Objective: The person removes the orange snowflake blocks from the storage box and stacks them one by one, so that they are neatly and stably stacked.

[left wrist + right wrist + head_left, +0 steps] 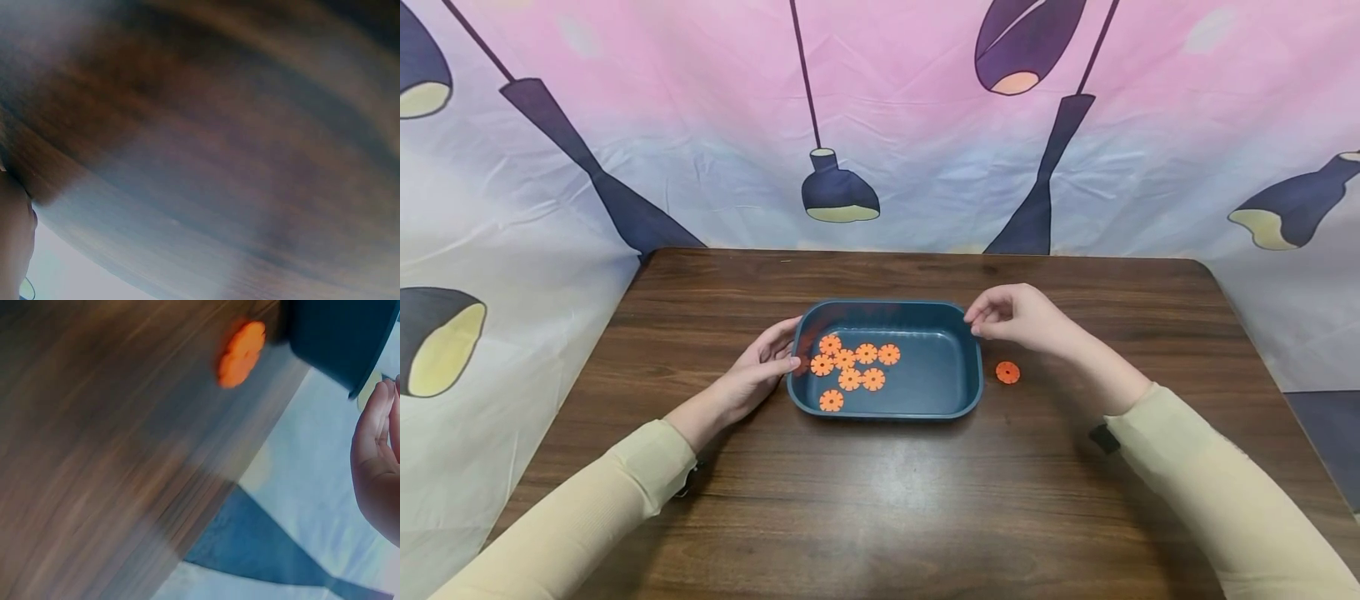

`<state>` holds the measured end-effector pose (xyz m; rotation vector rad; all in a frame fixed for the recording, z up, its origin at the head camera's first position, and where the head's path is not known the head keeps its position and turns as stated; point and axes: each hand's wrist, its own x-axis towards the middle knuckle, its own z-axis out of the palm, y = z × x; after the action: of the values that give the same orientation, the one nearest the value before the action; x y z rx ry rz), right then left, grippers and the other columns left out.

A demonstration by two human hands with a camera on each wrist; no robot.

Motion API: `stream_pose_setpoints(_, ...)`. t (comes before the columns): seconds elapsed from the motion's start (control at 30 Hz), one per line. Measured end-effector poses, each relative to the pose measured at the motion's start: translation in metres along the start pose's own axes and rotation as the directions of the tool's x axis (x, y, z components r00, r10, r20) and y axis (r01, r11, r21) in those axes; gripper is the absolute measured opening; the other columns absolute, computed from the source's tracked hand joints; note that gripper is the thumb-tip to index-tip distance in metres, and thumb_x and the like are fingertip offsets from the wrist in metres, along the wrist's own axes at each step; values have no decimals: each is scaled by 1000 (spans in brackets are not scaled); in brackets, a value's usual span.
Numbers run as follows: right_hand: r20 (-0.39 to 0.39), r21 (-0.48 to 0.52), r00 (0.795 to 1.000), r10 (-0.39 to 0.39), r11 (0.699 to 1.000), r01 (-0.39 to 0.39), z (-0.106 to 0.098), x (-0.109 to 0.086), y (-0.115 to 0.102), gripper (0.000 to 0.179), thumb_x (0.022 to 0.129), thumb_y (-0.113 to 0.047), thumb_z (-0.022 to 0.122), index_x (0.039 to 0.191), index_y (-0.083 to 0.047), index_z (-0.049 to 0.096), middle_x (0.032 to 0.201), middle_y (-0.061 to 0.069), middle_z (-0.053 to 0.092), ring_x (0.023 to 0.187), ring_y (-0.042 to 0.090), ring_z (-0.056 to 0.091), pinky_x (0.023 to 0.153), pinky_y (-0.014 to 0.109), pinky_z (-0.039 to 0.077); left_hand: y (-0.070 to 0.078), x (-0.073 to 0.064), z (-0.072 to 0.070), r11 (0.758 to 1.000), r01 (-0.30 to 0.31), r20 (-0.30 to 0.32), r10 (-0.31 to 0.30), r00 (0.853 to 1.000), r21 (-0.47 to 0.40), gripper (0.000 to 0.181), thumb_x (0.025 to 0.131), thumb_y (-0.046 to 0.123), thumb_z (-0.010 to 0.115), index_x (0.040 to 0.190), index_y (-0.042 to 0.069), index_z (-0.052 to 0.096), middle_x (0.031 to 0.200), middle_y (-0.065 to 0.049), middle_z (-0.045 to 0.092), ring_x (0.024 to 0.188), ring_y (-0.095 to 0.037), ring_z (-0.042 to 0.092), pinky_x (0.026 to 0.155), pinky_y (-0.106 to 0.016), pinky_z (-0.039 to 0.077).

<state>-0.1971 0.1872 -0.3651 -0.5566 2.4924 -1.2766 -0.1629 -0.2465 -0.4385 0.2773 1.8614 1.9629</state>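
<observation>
A dark blue rectangular tray (910, 415) with rounded corners stands on the table in the head view. Several orange notched discs (867, 353) lie flat in its left half. My left hand (752, 367) holds the tray's left end, thumb at the rim and fingers along the outer wall. By the far right corner of the rim is my right hand (1026, 317), its fingers loosely bent and no object visible in them. One more orange disc (1007, 372) lies on the table right of the tray; the right wrist view also shows this disc (241, 355) beside the tray wall (340, 337).
The dark brown wooden table (880, 508) reaches back to a hanging cloth (910, 125) printed with lamps. In the left wrist view, the blurred tabletop (206, 162) fills most of the picture, with part of the hand (14, 237) at the left edge.
</observation>
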Motion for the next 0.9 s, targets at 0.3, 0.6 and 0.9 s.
stream_pose_setpoints(0.3,29,25,998,-48,999,47,25,23,-18,19,95,0,76,113,5,75,101,16,77,85,13,70,79,22,59,-1,1,0,1000,-15,2,15,1000,-5,61,106,-1,50,164,12,33,153,8,48,136,-2,52,108,-17,49)
stream_pose_setpoints(0.6,92,-5,993,-76,997,77,50,44,-25,18,93,-1,78,111,4,76,98,13,78,87,16,72,81,28,61,-2,1,0,1000,-22,7,22,1000,-1,61,107,-1,49,164,11,33,154,7,47,138,-1,50,109,-16,48)
stream_pose_setpoints(0.9,138,-49,983,-120,991,128,69,55,-25,18,92,1,78,110,1,76,100,13,77,89,19,73,83,31,62,-2,1,0,1000,-16,17,16,1000,-8,62,107,0,50,165,11,30,158,3,42,139,-3,49,109,-18,49)
